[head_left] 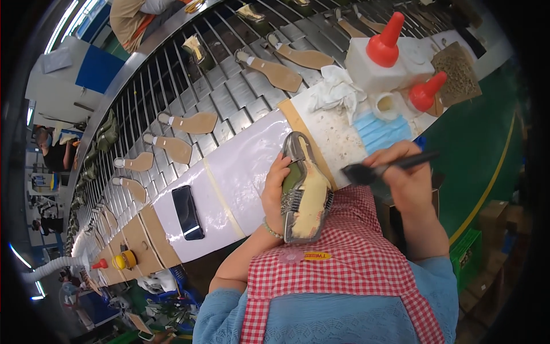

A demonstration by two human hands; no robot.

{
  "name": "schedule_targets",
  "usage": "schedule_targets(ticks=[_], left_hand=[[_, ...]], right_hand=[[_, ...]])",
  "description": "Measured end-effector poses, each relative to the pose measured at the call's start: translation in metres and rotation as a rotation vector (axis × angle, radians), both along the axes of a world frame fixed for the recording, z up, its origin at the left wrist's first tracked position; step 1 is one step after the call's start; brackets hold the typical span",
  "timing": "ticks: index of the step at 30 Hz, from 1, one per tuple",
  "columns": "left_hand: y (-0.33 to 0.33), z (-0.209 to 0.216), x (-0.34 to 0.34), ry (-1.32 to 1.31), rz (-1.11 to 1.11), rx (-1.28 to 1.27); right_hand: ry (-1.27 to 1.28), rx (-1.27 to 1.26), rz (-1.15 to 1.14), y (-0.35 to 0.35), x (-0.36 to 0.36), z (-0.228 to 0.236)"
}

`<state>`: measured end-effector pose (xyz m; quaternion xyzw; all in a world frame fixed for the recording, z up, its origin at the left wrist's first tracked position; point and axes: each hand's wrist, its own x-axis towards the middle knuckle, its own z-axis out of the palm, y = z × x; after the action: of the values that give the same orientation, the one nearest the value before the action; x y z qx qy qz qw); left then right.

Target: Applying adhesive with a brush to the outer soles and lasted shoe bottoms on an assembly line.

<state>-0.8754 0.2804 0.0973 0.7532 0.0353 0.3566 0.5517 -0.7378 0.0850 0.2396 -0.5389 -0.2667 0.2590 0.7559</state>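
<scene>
My left hand is closed around the side of an upturned shoe, bottom facing up, with a cream-coloured area along its middle and green fabric at its side. The shoe rests against my checked apron at the table's edge. In my right hand a black brush is gripped by its handle, its dark head pointing left, to the right of the shoe and apart from it. Beyond the brush lie a blue face mask and a small open white jar.
A large white bottle with a red nozzle and crumpled white tissue stand at the back right. On the left lies a black phone. Several tan soles and shoes sit on the slatted metal conveyor beyond the table.
</scene>
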Motion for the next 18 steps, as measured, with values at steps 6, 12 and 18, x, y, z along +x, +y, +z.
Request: schedule_targets(ticks=[6, 12, 18], left_hand=[[-0.001, 0.004, -0.001, -0.071, 0.129, 0.11], [-0.002, 0.014, -0.006, -0.041, 0.112, 0.09], [-0.002, 0.019, -0.007, -0.035, 0.124, 0.081]], right_hand=[[-0.001, -0.1, 0.162, 0.025, -0.038, -0.006], [-0.301, -0.23, 0.048, 0.031, -0.046, -0.005], [-0.459, -0.16, 0.192, 0.033, -0.05, 0.004]])
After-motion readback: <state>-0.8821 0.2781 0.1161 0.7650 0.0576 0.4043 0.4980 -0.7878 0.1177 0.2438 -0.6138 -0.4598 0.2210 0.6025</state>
